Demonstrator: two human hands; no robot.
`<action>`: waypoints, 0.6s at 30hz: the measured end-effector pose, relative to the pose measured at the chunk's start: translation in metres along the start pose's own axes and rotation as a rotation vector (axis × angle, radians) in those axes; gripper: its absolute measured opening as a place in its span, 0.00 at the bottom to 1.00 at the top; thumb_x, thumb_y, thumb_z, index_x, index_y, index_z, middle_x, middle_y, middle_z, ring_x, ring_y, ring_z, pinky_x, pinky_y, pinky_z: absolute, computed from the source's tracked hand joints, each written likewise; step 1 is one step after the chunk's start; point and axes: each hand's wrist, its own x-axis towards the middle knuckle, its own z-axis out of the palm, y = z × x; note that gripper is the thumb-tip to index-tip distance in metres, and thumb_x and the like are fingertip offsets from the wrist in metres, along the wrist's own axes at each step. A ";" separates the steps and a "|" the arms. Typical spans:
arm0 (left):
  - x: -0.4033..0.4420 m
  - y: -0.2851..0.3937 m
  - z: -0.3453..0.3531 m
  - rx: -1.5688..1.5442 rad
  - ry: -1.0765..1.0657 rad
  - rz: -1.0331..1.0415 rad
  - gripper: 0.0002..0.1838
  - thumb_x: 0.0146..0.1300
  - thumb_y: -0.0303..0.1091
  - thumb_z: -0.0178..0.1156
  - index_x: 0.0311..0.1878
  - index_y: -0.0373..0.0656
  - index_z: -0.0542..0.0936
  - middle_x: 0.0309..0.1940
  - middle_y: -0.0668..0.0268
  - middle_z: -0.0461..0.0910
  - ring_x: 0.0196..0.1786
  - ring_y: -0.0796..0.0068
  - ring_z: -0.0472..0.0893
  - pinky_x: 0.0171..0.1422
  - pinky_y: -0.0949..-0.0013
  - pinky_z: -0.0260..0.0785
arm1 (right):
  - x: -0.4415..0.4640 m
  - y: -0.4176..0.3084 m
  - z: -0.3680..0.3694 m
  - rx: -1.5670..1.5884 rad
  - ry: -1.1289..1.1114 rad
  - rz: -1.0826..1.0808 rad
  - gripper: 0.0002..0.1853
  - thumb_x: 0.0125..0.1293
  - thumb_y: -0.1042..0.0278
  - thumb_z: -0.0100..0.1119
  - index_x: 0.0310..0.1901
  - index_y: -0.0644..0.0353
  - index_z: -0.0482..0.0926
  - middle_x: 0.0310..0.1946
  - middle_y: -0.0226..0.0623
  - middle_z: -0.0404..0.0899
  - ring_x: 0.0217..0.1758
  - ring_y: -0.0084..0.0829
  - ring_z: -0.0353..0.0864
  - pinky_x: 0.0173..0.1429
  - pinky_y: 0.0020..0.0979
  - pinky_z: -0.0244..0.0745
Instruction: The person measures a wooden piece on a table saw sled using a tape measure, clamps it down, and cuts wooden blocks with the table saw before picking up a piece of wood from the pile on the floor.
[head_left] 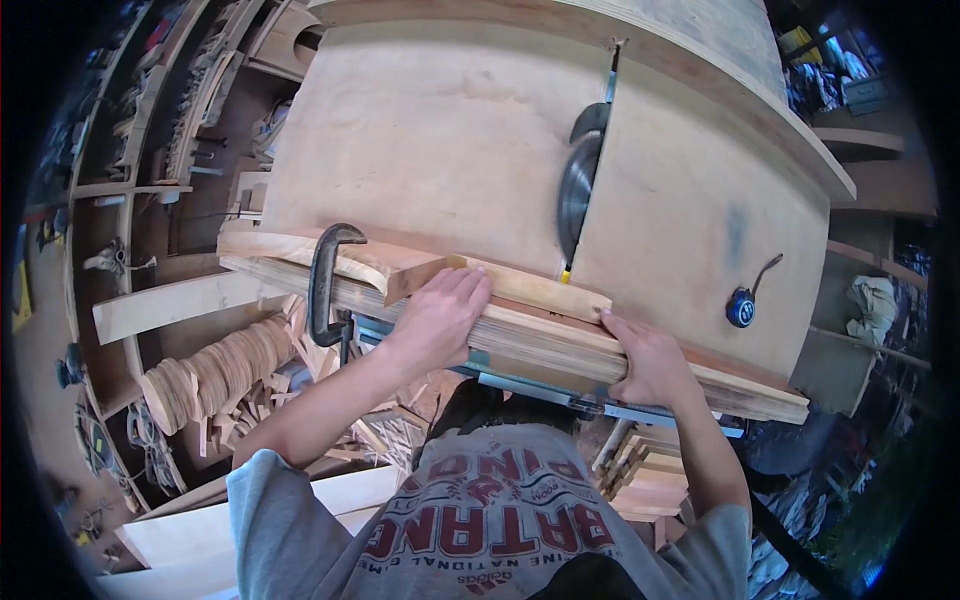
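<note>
A small wood strip (540, 290) lies along the front fence (560, 335) of the saw table. My left hand (440, 312) grips the strip's left end, fingers over its top and thumb at the fence's near side. At the strip's right end, my right hand (648, 362) has its fingertips on the wood and its palm on the fence. The round saw blade (577, 195) stands in its slot beyond the strip. A dark C-clamp (325, 285) holds a curved wood block (345, 258) to the fence, left of my left hand.
A blue tape measure (740, 307) lies on the table's right side. The plywood top (430, 140) ends at a far fence (690, 75). Shelves with tools (130, 190), stacked round wood pieces (215, 370) and offcuts (375, 435) are at the left and below.
</note>
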 end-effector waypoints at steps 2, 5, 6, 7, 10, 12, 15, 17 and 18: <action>0.002 0.001 0.000 0.042 -0.018 0.014 0.38 0.43 0.23 0.68 0.64 0.29 0.75 0.61 0.45 0.81 0.64 0.47 0.82 0.72 0.56 0.75 | 0.001 -0.001 0.000 0.002 -0.004 -0.008 0.53 0.38 0.65 0.75 0.74 0.64 0.71 0.65 0.55 0.82 0.65 0.55 0.82 0.71 0.46 0.79; 0.002 -0.003 -0.005 0.042 -0.076 0.042 0.37 0.45 0.25 0.68 0.64 0.30 0.75 0.63 0.46 0.81 0.66 0.48 0.81 0.74 0.57 0.74 | 0.002 -0.004 -0.003 0.009 -0.031 0.018 0.53 0.38 0.65 0.75 0.74 0.64 0.71 0.65 0.55 0.81 0.65 0.55 0.82 0.70 0.46 0.79; 0.002 -0.004 -0.006 0.001 -0.112 0.055 0.36 0.47 0.25 0.68 0.65 0.30 0.75 0.64 0.47 0.80 0.68 0.49 0.81 0.75 0.56 0.74 | 0.002 -0.005 -0.005 0.013 -0.036 0.024 0.53 0.37 0.65 0.75 0.74 0.64 0.71 0.65 0.55 0.81 0.65 0.55 0.82 0.70 0.46 0.80; 0.001 -0.005 -0.005 0.005 -0.115 0.047 0.36 0.47 0.25 0.68 0.65 0.30 0.75 0.64 0.47 0.80 0.68 0.49 0.81 0.75 0.56 0.74 | 0.003 -0.006 -0.006 0.018 -0.041 0.031 0.54 0.37 0.65 0.76 0.74 0.63 0.71 0.65 0.55 0.81 0.65 0.55 0.82 0.70 0.46 0.80; -0.001 -0.007 -0.002 0.036 -0.075 0.058 0.33 0.53 0.26 0.66 0.66 0.30 0.75 0.66 0.48 0.79 0.70 0.50 0.80 0.76 0.56 0.73 | 0.004 -0.004 -0.006 0.005 -0.058 0.029 0.55 0.36 0.65 0.77 0.75 0.63 0.70 0.66 0.55 0.81 0.66 0.55 0.82 0.70 0.46 0.80; 0.000 -0.008 -0.003 0.037 -0.051 0.084 0.31 0.57 0.26 0.63 0.67 0.30 0.75 0.67 0.48 0.79 0.71 0.50 0.79 0.76 0.56 0.73 | 0.005 -0.001 -0.005 -0.005 -0.074 0.031 0.56 0.36 0.64 0.78 0.75 0.63 0.70 0.67 0.54 0.80 0.66 0.55 0.82 0.70 0.45 0.80; 0.000 -0.008 -0.004 0.014 -0.031 0.093 0.31 0.58 0.26 0.62 0.67 0.30 0.75 0.66 0.48 0.80 0.70 0.50 0.80 0.75 0.55 0.73 | 0.005 -0.003 -0.007 -0.013 -0.100 0.052 0.56 0.36 0.64 0.78 0.76 0.62 0.70 0.68 0.54 0.80 0.67 0.54 0.82 0.71 0.45 0.80; 0.001 -0.010 0.000 0.014 -0.038 0.088 0.33 0.55 0.26 0.64 0.67 0.30 0.74 0.66 0.48 0.80 0.70 0.49 0.80 0.76 0.54 0.72 | 0.005 -0.003 -0.007 -0.010 -0.111 0.065 0.56 0.36 0.65 0.77 0.76 0.62 0.70 0.68 0.54 0.80 0.67 0.54 0.82 0.71 0.45 0.80; 0.000 -0.011 0.002 0.017 -0.041 0.082 0.35 0.53 0.26 0.66 0.68 0.30 0.74 0.65 0.48 0.80 0.69 0.49 0.80 0.77 0.52 0.72 | 0.004 -0.002 -0.006 -0.013 -0.096 0.055 0.56 0.37 0.64 0.77 0.76 0.62 0.70 0.67 0.54 0.80 0.67 0.54 0.82 0.71 0.45 0.80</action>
